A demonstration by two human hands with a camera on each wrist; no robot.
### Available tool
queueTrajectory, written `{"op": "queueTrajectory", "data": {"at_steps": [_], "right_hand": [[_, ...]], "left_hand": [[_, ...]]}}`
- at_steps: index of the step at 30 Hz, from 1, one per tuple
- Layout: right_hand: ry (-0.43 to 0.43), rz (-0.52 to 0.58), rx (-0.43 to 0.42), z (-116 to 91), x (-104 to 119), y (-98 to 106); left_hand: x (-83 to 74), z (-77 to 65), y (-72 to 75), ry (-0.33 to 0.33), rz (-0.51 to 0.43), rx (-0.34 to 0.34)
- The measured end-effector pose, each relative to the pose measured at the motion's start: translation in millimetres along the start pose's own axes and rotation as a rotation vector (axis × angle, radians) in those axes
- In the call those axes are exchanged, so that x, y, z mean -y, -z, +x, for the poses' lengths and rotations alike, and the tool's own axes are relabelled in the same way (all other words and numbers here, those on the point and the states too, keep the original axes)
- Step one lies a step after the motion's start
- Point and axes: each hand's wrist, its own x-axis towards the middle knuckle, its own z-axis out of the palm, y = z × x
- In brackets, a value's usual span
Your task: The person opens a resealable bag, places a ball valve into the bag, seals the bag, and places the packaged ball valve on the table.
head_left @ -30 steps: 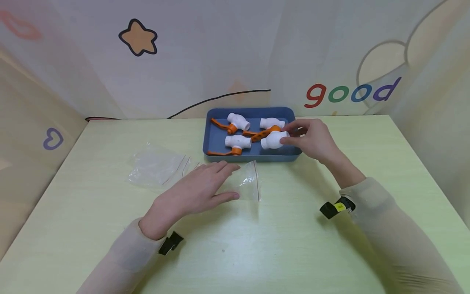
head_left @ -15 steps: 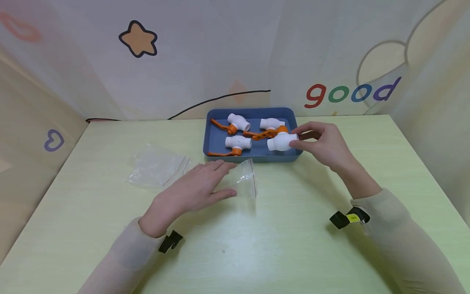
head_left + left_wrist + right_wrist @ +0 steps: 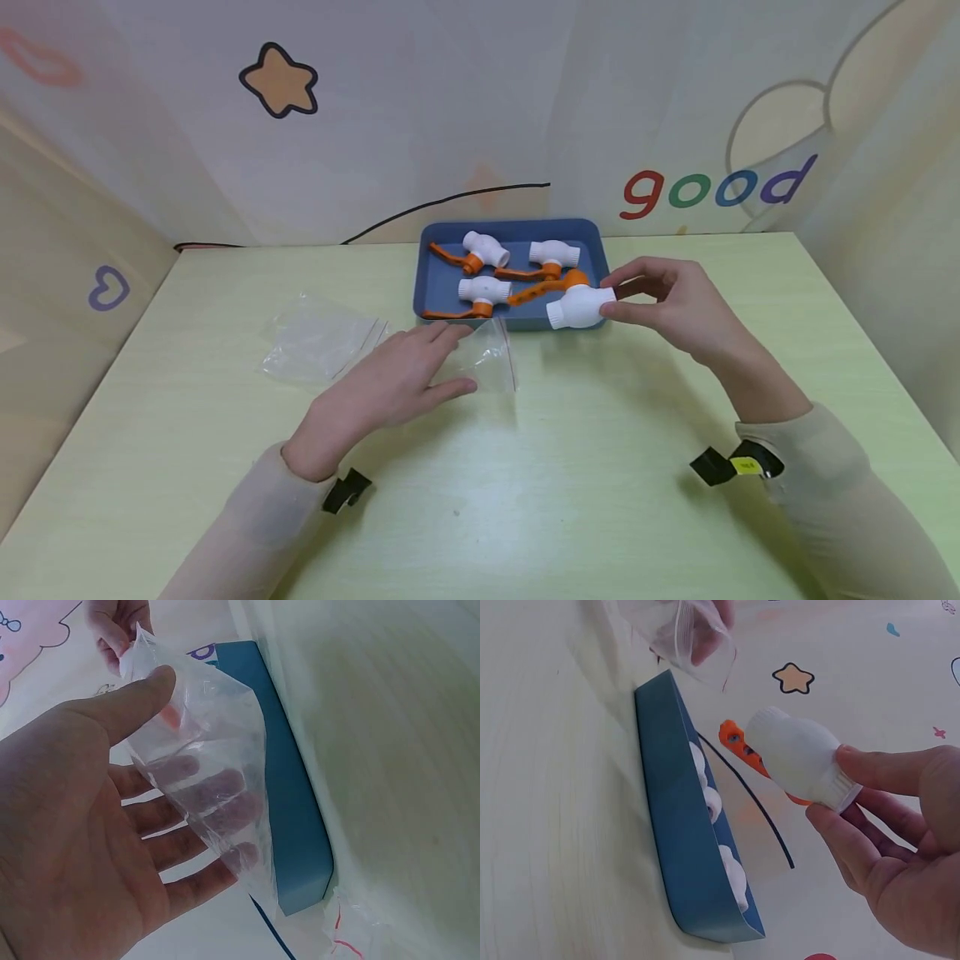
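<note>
The right hand [image 3: 678, 310] pinches one end of the white valve [image 3: 579, 307] between thumb and fingers, raised over the front right of the blue tray [image 3: 517, 228]; this end grip presumably leaves the opposite end and the orange lever [image 3: 536, 289] unobstructed. The left hand [image 3: 390, 372] loosely holds the zip bag [image 3: 486, 360], thumb and fingers spread on opposite sides, away from its red-lined end, apparently to keep that end free. Whether it is parted cannot be told. Three other valves [image 3: 483, 289] lie in the tray, whose walls likely confine them; other clear bags [image 3: 318, 340] lie flat on the tabletop [image 3: 487, 525].
</note>
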Motion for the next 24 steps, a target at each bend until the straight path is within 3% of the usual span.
{"op": "queueTrajectory", "data": {"at_steps": [17, 24], "right_hand": [[0.064, 0.093, 0.093, -6.5, -0.5, -4.5], [0.086, 0.109, 0.144, -7.6, 0.4, -10.0]], "left_hand": [[4.4, 1.0, 1.9, 0.086, -0.002, 0.010], [4.6, 1.0, 1.1, 0.065, 0.001, -0.002]]}}
